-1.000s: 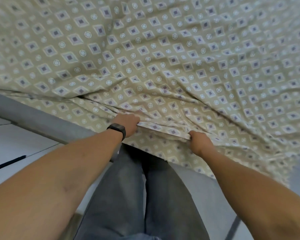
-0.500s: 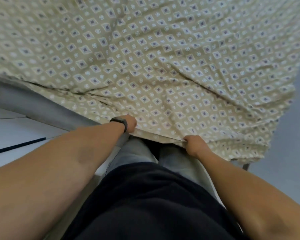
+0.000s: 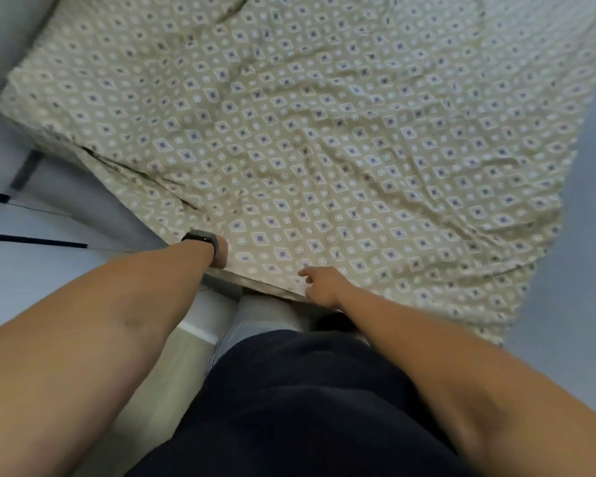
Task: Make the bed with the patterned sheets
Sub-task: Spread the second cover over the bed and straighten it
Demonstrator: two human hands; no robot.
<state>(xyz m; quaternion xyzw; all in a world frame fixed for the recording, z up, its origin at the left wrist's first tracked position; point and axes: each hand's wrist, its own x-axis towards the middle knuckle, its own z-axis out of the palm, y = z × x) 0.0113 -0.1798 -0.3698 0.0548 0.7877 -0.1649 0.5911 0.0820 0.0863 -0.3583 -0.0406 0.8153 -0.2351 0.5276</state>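
Bed with patterned sheet spread over it

The bed [image 3: 124,222] runs from the lower centre of the frame to the top; its grey side shows along the left edge of the frame. The patterned sheet [image 3: 324,139], beige with diamond and ring motifs, lies directly on it, wrinkled across the middle. The sheet's right edge hangs over the bed toward the pale floor [image 3: 585,270] at the right of the frame.

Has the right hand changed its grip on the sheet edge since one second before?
Yes. The right hand, earlier fisted on the patterned sheet's near edge, now has fingers opened across it.
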